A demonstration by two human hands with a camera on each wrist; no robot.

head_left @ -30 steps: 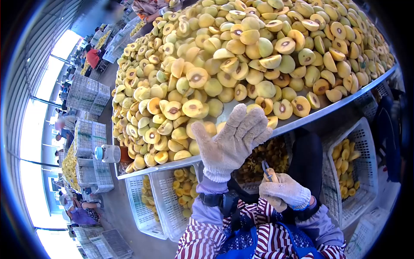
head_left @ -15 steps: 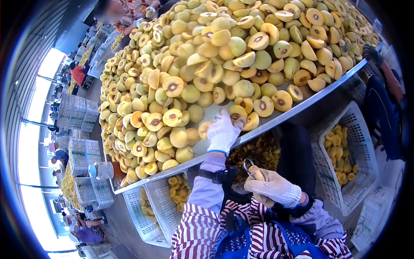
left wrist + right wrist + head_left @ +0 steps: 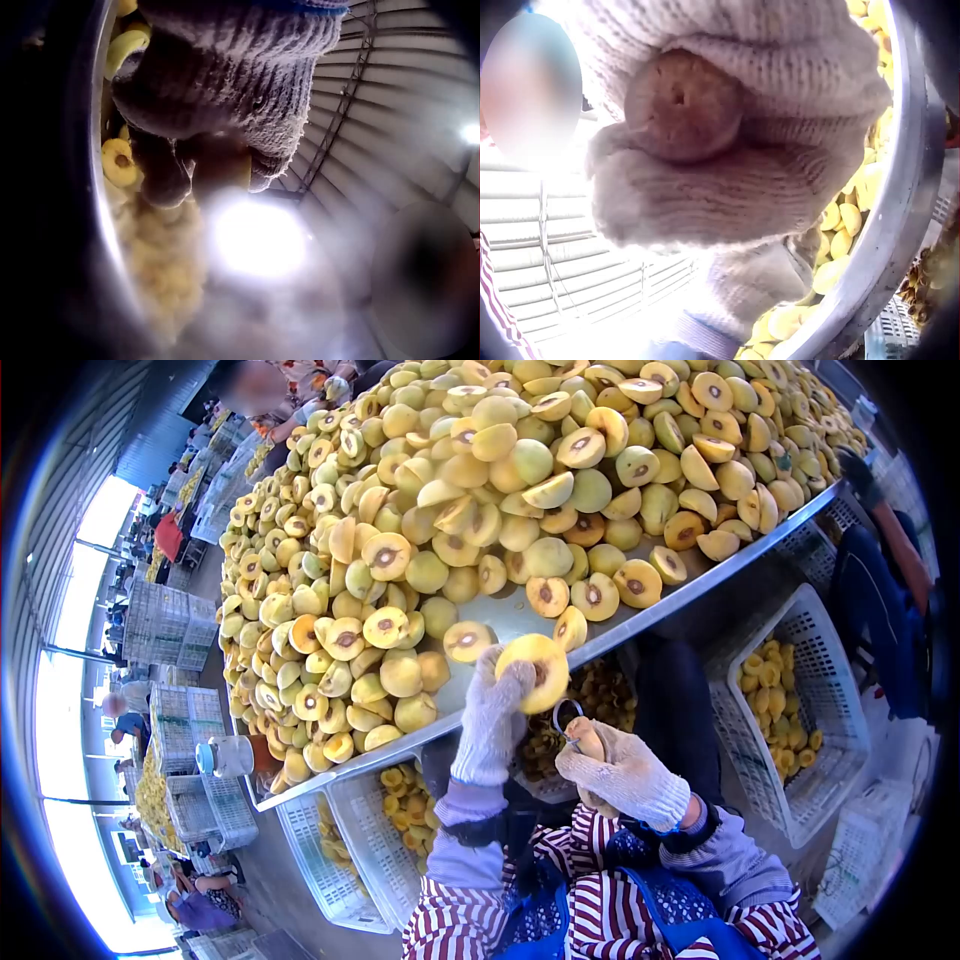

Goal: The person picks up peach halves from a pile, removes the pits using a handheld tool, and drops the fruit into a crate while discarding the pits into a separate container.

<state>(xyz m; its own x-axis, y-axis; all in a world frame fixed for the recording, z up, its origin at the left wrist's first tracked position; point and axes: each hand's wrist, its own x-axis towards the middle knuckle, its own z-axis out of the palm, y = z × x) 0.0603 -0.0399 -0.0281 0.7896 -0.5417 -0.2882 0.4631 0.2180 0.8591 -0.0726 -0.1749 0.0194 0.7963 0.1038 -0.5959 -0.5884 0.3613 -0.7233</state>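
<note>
In the head view my gloved left hand [image 3: 488, 720] holds a yellow peach half [image 3: 540, 670], its cut face up with the brown pit area partly covered by the thumb. This hand is over the near edge of the metal table [image 3: 500, 618]. Just to the right, my gloved right hand [image 3: 635, 775] grips a pitting tool [image 3: 588, 740] by its wooden handle, the metal loop pointing up toward the peach half. The right wrist view shows the round handle end [image 3: 681, 105] inside the curled fingers. Glare blurs much of the left wrist view.
A large heap of halved peaches [image 3: 400, 570] covers the table. Beneath the edge stand white crates of peach halves [image 3: 370, 830] and a crate [image 3: 790, 710] at right. A blue-lidded jar [image 3: 228, 756] stands at the left corner. Other people sit at the upper left and right.
My left hand has gone from raised and spread, down to the table, and back toward me with a peach half. The right hand still grips the tool.
</note>
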